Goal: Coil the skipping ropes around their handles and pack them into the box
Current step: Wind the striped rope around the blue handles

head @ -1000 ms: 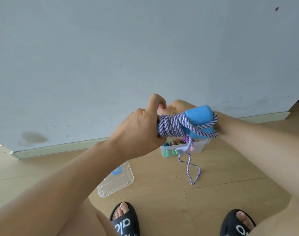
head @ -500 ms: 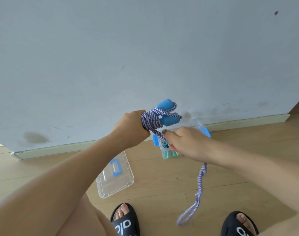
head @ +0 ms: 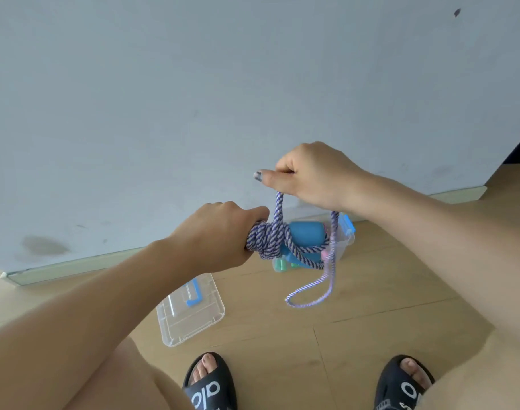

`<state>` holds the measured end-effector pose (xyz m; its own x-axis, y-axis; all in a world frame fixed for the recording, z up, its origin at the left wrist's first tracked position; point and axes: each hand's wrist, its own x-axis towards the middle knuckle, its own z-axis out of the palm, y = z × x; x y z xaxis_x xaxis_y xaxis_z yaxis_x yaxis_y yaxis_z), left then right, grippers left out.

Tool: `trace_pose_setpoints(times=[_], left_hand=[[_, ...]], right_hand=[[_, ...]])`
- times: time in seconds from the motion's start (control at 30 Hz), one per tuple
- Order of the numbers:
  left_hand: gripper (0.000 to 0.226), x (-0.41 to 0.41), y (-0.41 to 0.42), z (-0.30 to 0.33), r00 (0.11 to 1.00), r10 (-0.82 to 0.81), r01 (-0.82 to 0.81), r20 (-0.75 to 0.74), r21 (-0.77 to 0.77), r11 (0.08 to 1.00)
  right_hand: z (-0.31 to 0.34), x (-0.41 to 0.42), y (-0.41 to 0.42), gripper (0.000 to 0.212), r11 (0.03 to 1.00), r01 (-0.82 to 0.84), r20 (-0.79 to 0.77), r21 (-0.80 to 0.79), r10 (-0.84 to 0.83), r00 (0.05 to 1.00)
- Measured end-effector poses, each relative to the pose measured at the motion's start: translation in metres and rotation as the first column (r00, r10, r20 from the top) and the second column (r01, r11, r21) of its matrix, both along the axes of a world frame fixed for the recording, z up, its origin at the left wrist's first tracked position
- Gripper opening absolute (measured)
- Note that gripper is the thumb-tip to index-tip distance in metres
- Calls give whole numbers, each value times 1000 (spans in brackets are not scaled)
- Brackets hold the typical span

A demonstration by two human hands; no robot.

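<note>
Wooden floor (head: 371,335) below, you're mid-coil: left hand (head: 217,235) gripping the wrapped blue handles (head: 307,233), right hand (head: 312,176) pinching the striped rope (head: 278,208) taut above the box (head: 346,241). Next, I'd judge, you're winding the hanging loop on.

The rope (head: 278,236), striped purple and white, is wound in several turns around the blue handles (head: 306,235), held in the air. A loose loop hangs down from it. The clear box (head: 346,242) stands open on the floor by the wall, with other handles inside.
</note>
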<state>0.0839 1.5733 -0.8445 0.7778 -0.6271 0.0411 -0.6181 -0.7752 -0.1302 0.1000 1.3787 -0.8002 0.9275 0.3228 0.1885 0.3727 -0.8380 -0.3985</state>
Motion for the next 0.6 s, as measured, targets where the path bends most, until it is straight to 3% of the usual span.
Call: trace_pose_setpoints(times=[0.07, 0.2, 0.33, 0.37, 0.47, 0.6], left_hand=[[19, -2, -2, 1, 998, -55, 56, 35, -27, 998], [17, 0, 8, -2, 994, -108, 109, 22, -321, 941], [15, 1, 14, 1, 997, -44, 9, -63, -476, 879], [13, 2, 15, 4, 995, 3, -55, -100, -520, 852], [28, 15, 23, 7, 955, 202, -293, -215, -613, 734], [21, 30, 34, -4, 884, 343, -460, -318, -454, 763]], right_hand=[[-9, 7, 1, 62, 999, -23, -71, 24, 25, 997], [-34, 13, 7, 59, 978, 26, -283, 207, 34, 959], [-64, -1, 5, 42, 880, 172, -534, 442, 104, 839], [-69, -6, 2, 34, 888, 173, -562, 426, 109, 820], [-75, -18, -1, 50, 950, 198, -568, 243, -27, 823], [-65, -34, 6, 58, 961, 207, -499, 180, -92, 862]])
